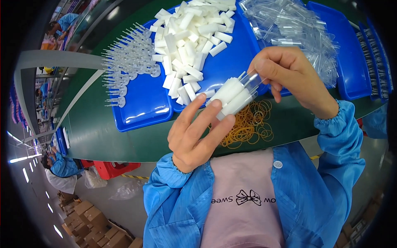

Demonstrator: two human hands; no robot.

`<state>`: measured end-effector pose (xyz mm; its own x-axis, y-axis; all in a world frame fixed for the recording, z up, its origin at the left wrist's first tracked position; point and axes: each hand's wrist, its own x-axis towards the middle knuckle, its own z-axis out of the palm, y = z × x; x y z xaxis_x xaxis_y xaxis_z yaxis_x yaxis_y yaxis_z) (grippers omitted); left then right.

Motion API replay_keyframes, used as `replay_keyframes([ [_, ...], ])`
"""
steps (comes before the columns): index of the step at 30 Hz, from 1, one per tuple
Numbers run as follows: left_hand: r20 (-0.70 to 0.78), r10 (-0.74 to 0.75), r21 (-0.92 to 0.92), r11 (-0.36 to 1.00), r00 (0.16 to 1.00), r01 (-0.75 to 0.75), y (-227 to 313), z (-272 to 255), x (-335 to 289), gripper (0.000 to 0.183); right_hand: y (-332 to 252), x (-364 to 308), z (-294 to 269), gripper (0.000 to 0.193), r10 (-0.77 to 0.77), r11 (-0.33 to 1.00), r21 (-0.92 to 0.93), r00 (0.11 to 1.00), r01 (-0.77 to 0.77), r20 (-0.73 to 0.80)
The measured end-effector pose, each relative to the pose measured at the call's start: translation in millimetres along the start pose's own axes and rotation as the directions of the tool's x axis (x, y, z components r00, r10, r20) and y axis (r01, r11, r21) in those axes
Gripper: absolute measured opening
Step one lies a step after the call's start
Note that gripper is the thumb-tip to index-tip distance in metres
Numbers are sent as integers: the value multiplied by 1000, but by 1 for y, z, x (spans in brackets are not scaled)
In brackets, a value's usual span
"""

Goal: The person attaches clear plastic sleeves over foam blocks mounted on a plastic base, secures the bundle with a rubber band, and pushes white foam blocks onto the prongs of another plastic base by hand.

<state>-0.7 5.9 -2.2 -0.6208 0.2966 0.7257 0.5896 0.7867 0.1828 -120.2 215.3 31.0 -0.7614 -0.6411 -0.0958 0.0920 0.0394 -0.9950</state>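
Worker in a blue smock is standing at a green bench (pixel 103 132), both hands raised over its near edge.

Left hand (pixel 194 132) is half open, fingers extended upward, fingertips (pixel 215 105) pressing against the lower end of a small bundle of white tubes (pixel 231 96). Right hand (pixel 289 76) is curling over the other end, thumb and forefinger pinching the clear caps (pixel 252 78) that stick out of the bundle. So the bundle is hanging between the two hands, tilted, above the bench and just above a loose heap of tan rubber bands (pixel 248 124). No band is showing on the bundle yet, as far as I can tell.

Judgement: the step in hand is squaring up a handful of finished pieces so the ends sit flush. The next move calls for one hand to grip the bundle alone and firmly, freeing the other to pick a single band from the heap and stretch it over without letting the pieces slide.

Beyond the hands: a blue tray (pixel 140 111) carrying rows of clear stemmed parts (pixel 128 62), a second tray heaped with loose white tubes (pixel 190 37), and a pile of clear sleeves (pixel 297 29) further right. Other workers are sitting far off along the left.
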Motion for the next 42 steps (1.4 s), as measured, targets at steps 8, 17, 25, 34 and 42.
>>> replay_keyframes([
  [8,19,-472,-400,804,881,440,13,12,-5,42,0,0,13,27,-7,1000,-27,1000,7,3],
  [17,-38,-521,-409,787,853,462,-1,26,-2,38,-1,5,20,14,-200,941,-287,979,180,-43],
  [25,-99,-474,-358,837,875,413,-4,23,-2,33,0,5,21,12,-265,889,-399,963,224,-50],
  [34,-165,-353,-209,925,921,317,0,20,-1,31,9,-2,29,14,-77,997,15,991,79,-109],
  [42,-138,-379,-227,911,915,344,4,19,1,30,11,-7,30,13,-244,950,-224,965,218,-95],
])
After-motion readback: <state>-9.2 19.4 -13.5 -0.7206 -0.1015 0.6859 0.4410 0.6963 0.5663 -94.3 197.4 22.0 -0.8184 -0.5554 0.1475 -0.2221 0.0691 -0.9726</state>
